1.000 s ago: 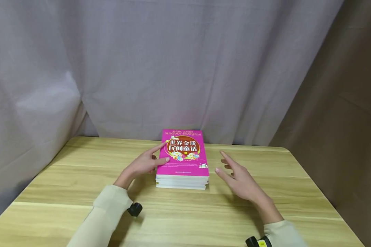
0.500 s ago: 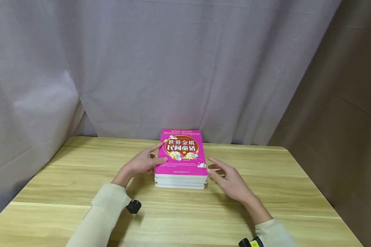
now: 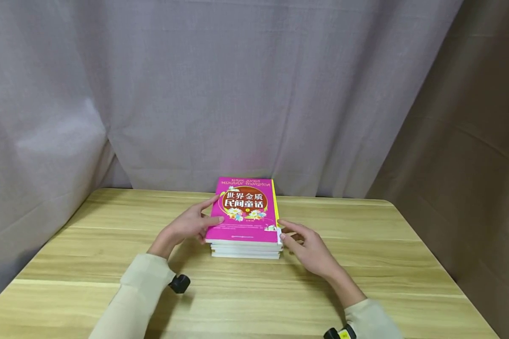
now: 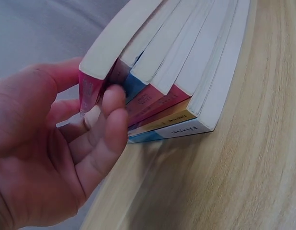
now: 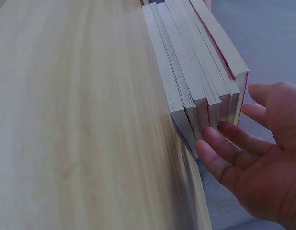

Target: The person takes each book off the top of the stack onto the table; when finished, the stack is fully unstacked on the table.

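Grey curtains hung behind a wooden table, where a stack of books lay near the far edge, a pink book on top. At its left side the left hand pinched the pink book's spine between thumb and curled fingers. Against the right side, the right hand pressed with nearly straight fingers, holding nothing.

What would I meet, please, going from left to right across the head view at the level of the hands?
Bare wooden table → left hand → stack of books with the pink cover on top → right hand → brown curtain.
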The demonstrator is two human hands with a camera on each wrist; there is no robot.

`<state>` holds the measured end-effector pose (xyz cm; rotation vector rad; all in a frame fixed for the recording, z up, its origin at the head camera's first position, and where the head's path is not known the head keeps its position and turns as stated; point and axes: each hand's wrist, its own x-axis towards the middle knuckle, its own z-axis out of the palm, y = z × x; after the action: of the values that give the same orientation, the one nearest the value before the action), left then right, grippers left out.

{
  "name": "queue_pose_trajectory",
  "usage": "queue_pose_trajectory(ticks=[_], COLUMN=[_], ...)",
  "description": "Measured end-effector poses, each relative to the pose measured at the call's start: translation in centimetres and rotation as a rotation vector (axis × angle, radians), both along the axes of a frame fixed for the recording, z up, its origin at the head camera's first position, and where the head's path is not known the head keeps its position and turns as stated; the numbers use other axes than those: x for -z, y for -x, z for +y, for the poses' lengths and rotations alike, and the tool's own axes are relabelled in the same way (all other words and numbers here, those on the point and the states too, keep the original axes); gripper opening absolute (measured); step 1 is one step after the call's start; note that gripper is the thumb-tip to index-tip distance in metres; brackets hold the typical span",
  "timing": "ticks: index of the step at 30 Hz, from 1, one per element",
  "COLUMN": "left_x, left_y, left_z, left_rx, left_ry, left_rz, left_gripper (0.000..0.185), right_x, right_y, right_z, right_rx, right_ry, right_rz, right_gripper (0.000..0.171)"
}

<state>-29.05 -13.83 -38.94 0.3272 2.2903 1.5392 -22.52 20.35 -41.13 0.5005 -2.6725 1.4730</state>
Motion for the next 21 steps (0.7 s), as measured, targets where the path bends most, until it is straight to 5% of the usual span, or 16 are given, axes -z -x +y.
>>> queue_pose_trajectory(ticks=[21], left_x=[0.84], left_y=[-0.55], left_z=[-0.24], left_rx=[-0.015], left_ry=[-0.208], left_rz=[-0.099], left_gripper=[0.089], right_x=[0.73], right_y=[0.22], right_z=[0.13], right_rx=[0.021], right_ry=[0.04], right_rz=[-0.069], right_gripper=[0.048])
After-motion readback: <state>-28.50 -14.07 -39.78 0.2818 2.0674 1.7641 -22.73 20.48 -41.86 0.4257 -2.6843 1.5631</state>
